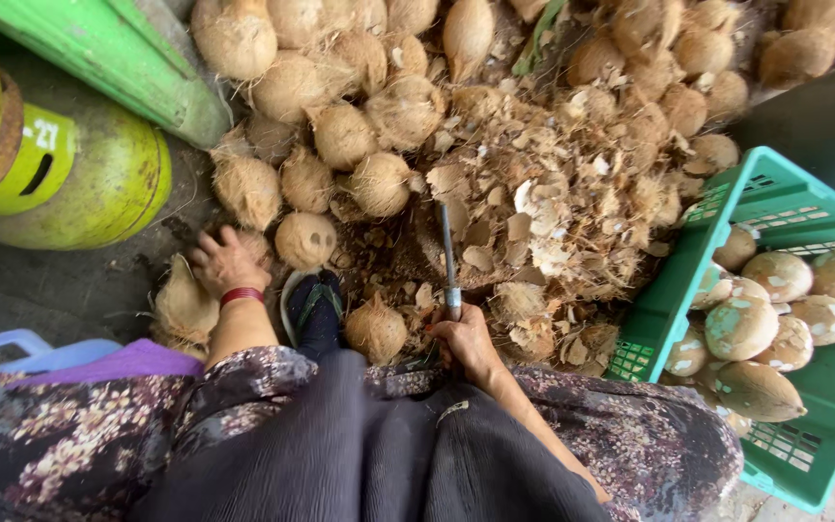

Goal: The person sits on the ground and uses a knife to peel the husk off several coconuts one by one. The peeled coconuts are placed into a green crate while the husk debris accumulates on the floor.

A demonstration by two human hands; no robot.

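Observation:
My left hand (225, 261) reaches down to the ground at the left, its fingers spread on a fibrous brown coconut (257, 246) at the edge of the pile; a red band circles the wrist. My right hand (466, 340) grips the handle of a long metal blade (447, 253) that points away from me into a heap of broken husk and shell pieces (553, 213). A husked coconut (376, 329) lies just left of that hand, beside my sandalled foot (313, 307).
A big pile of husked coconuts (340, 87) fills the ground ahead. A green plastic crate (688, 280) at the right holds several peeled pale coconuts (741, 327). Yellow-green gas cylinders (89, 174) lie at the left, with a green beam (118, 53) and a blue container (12, 353).

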